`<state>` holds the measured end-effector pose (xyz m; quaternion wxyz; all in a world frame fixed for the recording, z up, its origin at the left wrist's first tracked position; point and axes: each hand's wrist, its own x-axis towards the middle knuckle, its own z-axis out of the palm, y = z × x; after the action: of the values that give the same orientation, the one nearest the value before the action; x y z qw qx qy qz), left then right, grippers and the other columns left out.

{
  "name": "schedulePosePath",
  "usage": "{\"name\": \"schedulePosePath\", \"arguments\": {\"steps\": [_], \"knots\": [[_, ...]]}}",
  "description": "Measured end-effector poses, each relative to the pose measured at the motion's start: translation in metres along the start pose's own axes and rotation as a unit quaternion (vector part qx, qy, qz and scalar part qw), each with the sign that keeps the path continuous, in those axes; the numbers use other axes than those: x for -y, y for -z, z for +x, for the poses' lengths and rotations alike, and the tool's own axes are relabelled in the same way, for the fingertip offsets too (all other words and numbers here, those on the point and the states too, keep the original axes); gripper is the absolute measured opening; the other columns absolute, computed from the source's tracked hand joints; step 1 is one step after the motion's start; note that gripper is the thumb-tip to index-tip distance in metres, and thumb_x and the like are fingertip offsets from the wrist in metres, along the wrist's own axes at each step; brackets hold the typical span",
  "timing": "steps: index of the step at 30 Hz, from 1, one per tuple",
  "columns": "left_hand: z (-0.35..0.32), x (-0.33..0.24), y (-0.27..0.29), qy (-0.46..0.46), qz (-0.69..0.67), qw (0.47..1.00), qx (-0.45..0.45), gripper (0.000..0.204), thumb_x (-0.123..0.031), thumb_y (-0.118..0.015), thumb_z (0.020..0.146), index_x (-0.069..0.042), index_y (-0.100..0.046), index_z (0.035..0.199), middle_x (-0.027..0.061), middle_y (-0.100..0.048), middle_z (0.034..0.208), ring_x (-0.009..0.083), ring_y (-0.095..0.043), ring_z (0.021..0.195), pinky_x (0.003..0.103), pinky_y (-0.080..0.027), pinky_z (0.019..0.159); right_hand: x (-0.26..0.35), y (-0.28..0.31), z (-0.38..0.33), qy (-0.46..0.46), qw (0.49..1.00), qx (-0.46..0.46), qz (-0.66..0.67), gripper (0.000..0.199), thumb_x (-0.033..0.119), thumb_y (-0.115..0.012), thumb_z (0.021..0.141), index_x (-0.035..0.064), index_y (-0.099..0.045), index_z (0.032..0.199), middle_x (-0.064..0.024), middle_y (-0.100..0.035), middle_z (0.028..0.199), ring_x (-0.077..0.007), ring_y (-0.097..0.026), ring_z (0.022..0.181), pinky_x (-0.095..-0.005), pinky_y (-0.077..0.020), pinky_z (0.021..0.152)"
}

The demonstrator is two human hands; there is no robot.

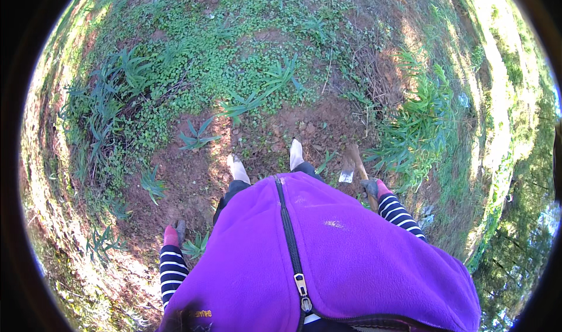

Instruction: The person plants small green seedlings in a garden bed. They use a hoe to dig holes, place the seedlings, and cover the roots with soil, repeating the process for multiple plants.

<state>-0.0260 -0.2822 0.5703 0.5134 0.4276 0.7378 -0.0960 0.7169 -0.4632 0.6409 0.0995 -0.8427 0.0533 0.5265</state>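
Observation:
My right hand (373,188), in a grey and pink glove, grips the wooden handle of a hoe (353,163) whose pale metal blade rests on the red soil beside my right foot. My left hand (173,233), gloved the same way, hangs at my side with fingers curled down and nothing visible in it. Both arms wear striped sleeves under a purple zipped vest (328,256). My two pale shoes (266,161) stand on bare earth.
Red soil (199,174) lies around my feet, with low green weeds and grassy clumps (211,68) ahead and to the left. A larger leafy clump (418,127) grows at the right. Sunlit grass runs along the far right.

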Motion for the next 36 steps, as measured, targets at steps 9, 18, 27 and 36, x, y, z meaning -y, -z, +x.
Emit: {"name": "schedulePosePath", "arguments": {"steps": [9, 18, 27, 36], "knots": [[0.011, 0.013, 0.033, 0.058, 0.107, 0.990, 0.067, 0.044, -0.039, -0.058, 0.093, -0.006, -0.063, 0.123, 0.0136, -0.071, 0.106, 0.0258, -0.067, 0.095, 0.037, -0.051, 0.084, -0.008, -0.017, -0.018, -0.023, 1.000, -0.013, -0.002, 0.017, 0.020, -0.060, 0.086, 0.0047, -0.056, 0.079, -0.0050, -0.053, 0.060, -0.0174, -0.051, 0.046, -0.0368, -0.0454, 0.043], [0.115, -0.115, -0.095, -0.130, 0.025, 0.991, -0.015, 0.039, -0.034, -0.058, 0.094, -0.009, -0.063, 0.124, 0.0165, -0.070, 0.110, 0.0243, -0.065, 0.101, 0.036, -0.050, 0.091, 0.096, -0.095, 0.069, 0.068, 0.994, 0.075, -0.033, 0.021, 0.027, -0.062, 0.089, 0.0079, -0.055, 0.095, -0.0017, -0.055, 0.067, -0.0139, -0.052, 0.049, -0.0327, -0.0457, 0.044], [0.195, -0.195, -0.464, -0.100, -0.382, 0.905, 0.158, 0.037, -0.028, -0.064, 0.093, -0.010, -0.061, 0.125, 0.0123, -0.068, 0.105, 0.0190, -0.065, 0.090, 0.034, -0.052, 0.080, 0.144, -0.277, 0.287, 0.066, 0.976, 0.207, 0.001, 0.026, 0.027, -0.059, 0.095, 0.0087, -0.050, 0.110, -0.0026, -0.054, 0.072, -0.0121, -0.051, 0.050, -0.0287, -0.0462, 0.046], [0.236, -0.209, -0.493, 0.065, -0.636, 0.754, 0.154, 0.029, -0.020, -0.053, 0.102, -0.006, -0.057, 0.128, 0.0031, -0.065, 0.100, 0.0115, -0.060, 0.081, 0.025, -0.049, 0.070, 0.195, -0.319, 0.338, 0.117, 0.963, 0.220, -0.105, 0.018, 0.024, -0.064, 0.093, 0.0082, -0.055, 0.095, 0.0008, -0.053, 0.067, -0.0090, -0.047, 0.046, -0.0263, -0.0409, 0.039]]}}
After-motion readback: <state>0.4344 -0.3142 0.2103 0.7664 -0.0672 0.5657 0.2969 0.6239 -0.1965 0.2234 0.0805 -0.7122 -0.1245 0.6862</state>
